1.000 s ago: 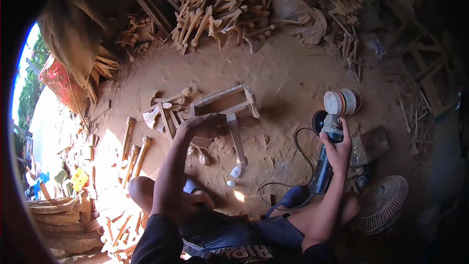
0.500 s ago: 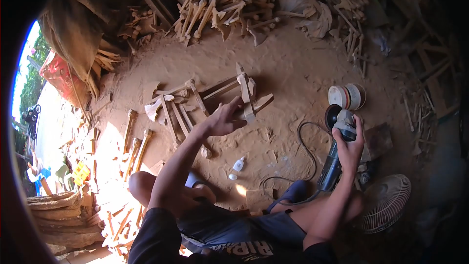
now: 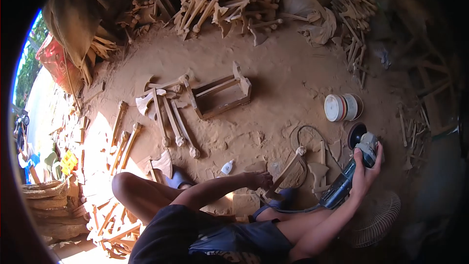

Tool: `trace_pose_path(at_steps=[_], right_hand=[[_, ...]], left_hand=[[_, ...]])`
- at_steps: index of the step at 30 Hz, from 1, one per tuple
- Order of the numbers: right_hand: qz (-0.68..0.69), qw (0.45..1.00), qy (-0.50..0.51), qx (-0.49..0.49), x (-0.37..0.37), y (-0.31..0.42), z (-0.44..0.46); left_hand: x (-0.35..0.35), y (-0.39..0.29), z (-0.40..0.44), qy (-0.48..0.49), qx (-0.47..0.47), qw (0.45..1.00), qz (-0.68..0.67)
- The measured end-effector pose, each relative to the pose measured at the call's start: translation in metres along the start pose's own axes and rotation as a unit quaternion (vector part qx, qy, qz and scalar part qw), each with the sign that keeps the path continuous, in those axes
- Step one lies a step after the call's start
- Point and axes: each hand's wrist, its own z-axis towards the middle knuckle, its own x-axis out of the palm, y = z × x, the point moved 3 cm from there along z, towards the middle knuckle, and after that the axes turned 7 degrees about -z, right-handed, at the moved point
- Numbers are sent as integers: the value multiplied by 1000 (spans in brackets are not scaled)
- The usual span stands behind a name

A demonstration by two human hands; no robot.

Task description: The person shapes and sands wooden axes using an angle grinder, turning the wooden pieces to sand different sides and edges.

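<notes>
My right hand [image 3: 365,166] is wrapped round an angle grinder [image 3: 342,185] at the right, its dark disc [image 3: 357,136] pointing up and away from me. Near my lap, my left hand [image 3: 259,180] is closed on a carved wooden leg [image 3: 288,170], which slants up to the right; the fingertips are dark and partly hidden. More shaped wooden pieces [image 3: 319,170] lie between that leg and the grinder. A box-like wooden frame [image 3: 224,110] rests on the dusty ground, with loose wooden legs [image 3: 174,123] to its left.
A white bucket [image 3: 337,107] lies on its side beyond the grinder. A small white bottle [image 3: 227,167] is on the ground. The grinder's cable [image 3: 294,134] loops nearby. A fan [image 3: 376,220] stands at lower right. Piles of wooden legs [image 3: 224,7] line the back.
My left hand has moved from the wooden frame down and right to the leg near my lap. The grinder has moved right and down with my right hand. Wooden pieces now show beside the cable.
</notes>
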Motion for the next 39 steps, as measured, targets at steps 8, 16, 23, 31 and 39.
trace_pose_path(at_steps=[8, 16, 23, 31, 39], right_hand=[[-18, 1000, -13, 15, 2, -5, -3], [-4, 999, 16, 28, 15, -4, -5], [-9, 999, 37, 34, 30, 3, -5], [-41, 998, 50, -12, 39, 2, -4], [-46, 998, 48, -4, 33, 1, -7]], left_hand=[[-188, 138, -186, -482, -520, 695, 118], [-225, 295, -303, -415, -699, 536, -229], [-182, 226, -276, -562, -481, 635, -222], [-25, 152, -302, -569, -495, 538, -375], [-207, 118, -235, -468, -439, 726, -248]])
